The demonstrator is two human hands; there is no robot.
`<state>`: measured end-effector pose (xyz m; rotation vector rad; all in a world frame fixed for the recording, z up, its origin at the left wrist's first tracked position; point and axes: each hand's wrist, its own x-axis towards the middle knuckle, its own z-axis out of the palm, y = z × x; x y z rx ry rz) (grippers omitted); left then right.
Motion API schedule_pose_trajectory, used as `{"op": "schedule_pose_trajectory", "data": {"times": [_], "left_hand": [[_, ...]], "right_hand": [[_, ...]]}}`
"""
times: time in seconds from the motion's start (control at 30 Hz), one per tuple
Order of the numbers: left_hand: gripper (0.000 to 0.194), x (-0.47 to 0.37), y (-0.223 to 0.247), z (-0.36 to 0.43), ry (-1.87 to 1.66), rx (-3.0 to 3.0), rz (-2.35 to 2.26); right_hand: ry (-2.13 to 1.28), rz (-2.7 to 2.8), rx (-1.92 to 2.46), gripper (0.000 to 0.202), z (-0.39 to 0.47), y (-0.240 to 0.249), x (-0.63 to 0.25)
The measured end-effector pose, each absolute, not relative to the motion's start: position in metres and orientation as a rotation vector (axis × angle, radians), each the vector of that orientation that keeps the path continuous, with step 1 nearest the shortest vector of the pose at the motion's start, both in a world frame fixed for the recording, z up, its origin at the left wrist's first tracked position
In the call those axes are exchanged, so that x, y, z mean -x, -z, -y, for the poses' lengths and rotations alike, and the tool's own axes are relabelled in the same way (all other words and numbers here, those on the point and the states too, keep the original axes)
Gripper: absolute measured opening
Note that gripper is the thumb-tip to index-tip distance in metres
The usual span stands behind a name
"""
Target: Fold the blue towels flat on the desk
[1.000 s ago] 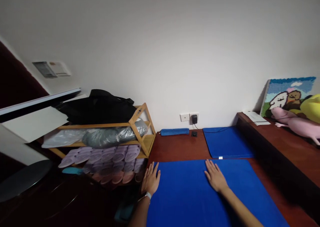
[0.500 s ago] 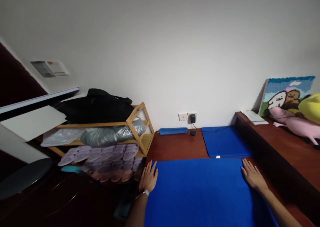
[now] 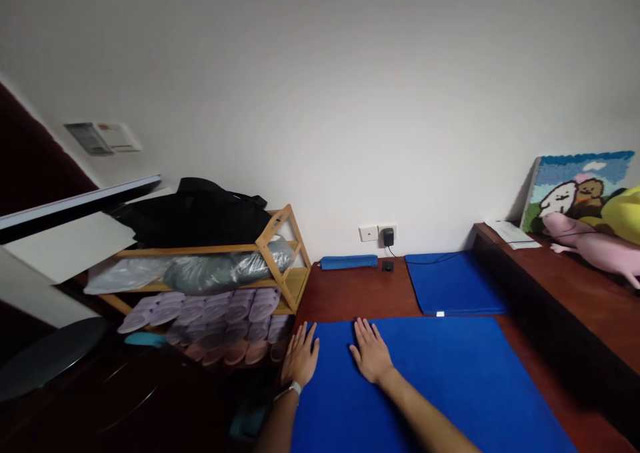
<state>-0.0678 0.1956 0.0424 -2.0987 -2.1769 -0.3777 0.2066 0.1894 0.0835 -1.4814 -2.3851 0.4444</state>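
A large blue cloth (image 3: 450, 386) lies flat on the reddish-brown wooden surface (image 3: 360, 296). My left hand (image 3: 301, 354) rests with fingers stretched out at the cloth's far left corner, partly over its left edge; a band with a pale face circles that wrist. Palm down, my right hand (image 3: 371, 353) lies flat on the cloth near its far edge, a short way right of the left hand. Neither hand grips anything. Just beyond the cloth's far right part is a folded blue cloth (image 3: 453, 286) with a small white tag.
A rolled blue item (image 3: 349, 262) lies by the wall, near a small black object (image 3: 387, 266) and a plugged-in black adapter (image 3: 389, 237). At left stands a wooden rack (image 3: 283, 260) with slippers (image 3: 215, 306) and a black bag (image 3: 200, 213). A pink plush toy (image 3: 595, 243) occupies the raised ledge (image 3: 565, 273) at right.
My right hand has moved left across the blue cloth, from its far right corner to near my left hand. My left hand stays at the left corner.
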Motion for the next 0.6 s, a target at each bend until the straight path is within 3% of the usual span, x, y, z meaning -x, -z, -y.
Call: {"op": "schedule_pose_trajectory", "data": {"times": [0.17, 0.47, 0.6], "left_hand": [[0.055, 0.069, -0.041, -0.196, 0.412, 2.107, 2.166], [0.055, 0.07, -0.04, -0.199, 0.415, 2.101, 2.18], [0.055, 0.071, -0.039, -0.2, 0.394, 2.103, 2.195]], "right_hand": [[-0.437, 2.358, 1.631, 0.072, -0.193, -0.067, -0.26], [-0.171, 2.036, 2.199, 0.075, -0.184, -0.031, -0.507], [-0.153, 1.917, 2.349, 0.078, -0.186, -0.022, -0.576]]}}
